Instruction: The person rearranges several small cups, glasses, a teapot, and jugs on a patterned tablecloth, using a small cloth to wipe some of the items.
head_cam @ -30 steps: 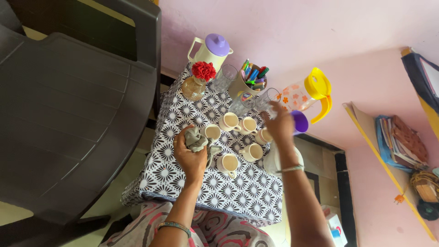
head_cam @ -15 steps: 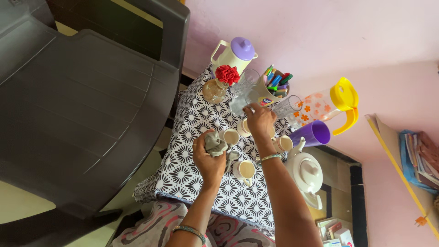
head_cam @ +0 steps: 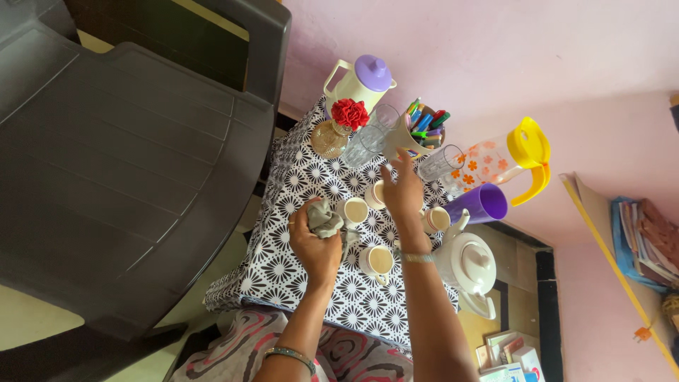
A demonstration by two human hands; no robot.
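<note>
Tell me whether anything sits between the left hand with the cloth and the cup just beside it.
Nothing visible does. The left hand grips the grey cloth, and the cream cup stands right next to the cloth on the patterned tablecloth. The right hand is further back, over other cups.

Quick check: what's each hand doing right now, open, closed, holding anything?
Left hand: closed around a crumpled grey cloth.
Right hand: open, fingers spread above the cream cups, holding nothing visible.
</note>
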